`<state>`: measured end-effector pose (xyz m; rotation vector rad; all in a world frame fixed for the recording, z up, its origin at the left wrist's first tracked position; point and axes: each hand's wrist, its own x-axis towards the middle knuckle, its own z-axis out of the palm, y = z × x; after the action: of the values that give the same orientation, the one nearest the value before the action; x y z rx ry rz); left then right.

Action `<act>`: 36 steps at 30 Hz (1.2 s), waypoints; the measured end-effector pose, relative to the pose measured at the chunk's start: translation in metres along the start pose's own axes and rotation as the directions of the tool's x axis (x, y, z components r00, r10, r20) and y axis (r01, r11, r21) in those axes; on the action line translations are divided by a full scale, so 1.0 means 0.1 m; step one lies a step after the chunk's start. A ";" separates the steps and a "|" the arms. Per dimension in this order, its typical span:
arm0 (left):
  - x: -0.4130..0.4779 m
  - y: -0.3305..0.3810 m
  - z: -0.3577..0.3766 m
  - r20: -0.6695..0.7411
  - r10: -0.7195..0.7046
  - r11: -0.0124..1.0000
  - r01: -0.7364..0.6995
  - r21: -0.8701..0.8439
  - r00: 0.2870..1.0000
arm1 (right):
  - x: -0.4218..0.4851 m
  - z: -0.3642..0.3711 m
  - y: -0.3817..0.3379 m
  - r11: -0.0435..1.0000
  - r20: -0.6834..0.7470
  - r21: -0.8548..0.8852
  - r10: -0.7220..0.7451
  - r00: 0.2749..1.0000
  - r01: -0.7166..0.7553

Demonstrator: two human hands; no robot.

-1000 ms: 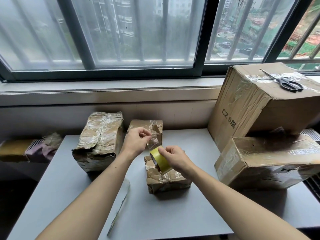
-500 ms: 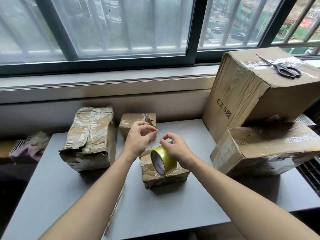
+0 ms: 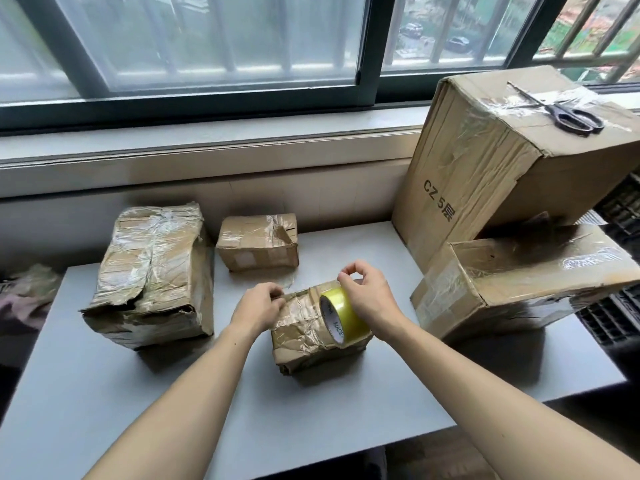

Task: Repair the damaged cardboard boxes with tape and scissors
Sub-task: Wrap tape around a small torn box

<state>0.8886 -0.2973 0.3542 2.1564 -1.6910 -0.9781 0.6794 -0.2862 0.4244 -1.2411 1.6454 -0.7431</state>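
The clear tape strip (image 3: pixel 287 284) can fold and stick to itself, or go down wrinkled, because it is thin and the small box (image 3: pixel 311 336) has a crumpled top. The box may also slide on the table (image 3: pixel 173 403) if the pull is hard.

The left hand (image 3: pixel 258 308) has curled fingers that pinch the tape end at the box's 10 o'clock corner. The right hand (image 3: pixel 372 299) rests over the yellow roll (image 3: pixel 341 315), which stands on the box; thumb and first finger meet in a ring, but I cannot tell if they hold tape. The scissors (image 3: pixel 568 114) lie at 2 o'clock on the big box (image 3: pixel 502 168), far from both hands.
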 end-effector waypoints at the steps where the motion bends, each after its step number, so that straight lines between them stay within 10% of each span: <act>1: 0.00 0.00 0.01 -0.020 -0.019 1.000 0.019 -0.002 1.000 | 0.00 0.00 0.03 1.000 -0.005 0.010 0.010 1.000 -0.010; 9: -0.13 -0.12 -0.03 -0.173 -0.232 0.972 0.234 -0.010 0.957 | 0.04 0.05 0.02 0.999 0.036 0.033 0.012 0.999 -0.013; 17: -0.44 -0.15 0.18 0.076 -0.248 0.930 0.260 -0.261 0.966 | 0.11 0.15 -0.11 0.966 0.145 -0.187 -0.154 0.977 0.180; 23: -0.56 0.18 -0.20 -0.193 -0.118 0.811 -0.017 -0.584 0.974 | 0.07 0.26 -0.13 0.921 0.206 -0.282 -0.217 0.954 0.270; 29: -0.58 0.43 -0.48 -0.308 0.173 0.904 -0.275 -0.328 0.936 | -0.05 0.31 -0.17 0.869 0.242 -0.353 -0.273 0.931 0.346; 36: -0.50 0.42 -0.66 -0.422 0.032 0.876 -0.228 -0.425 0.906 | -0.05 0.14 -0.19 0.969 0.431 -0.092 -0.169 0.886 0.229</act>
<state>0.8918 -0.2776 0.4449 1.7435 -1.2322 -0.7373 0.6999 -0.2866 0.4367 -1.5665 1.2412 -0.4410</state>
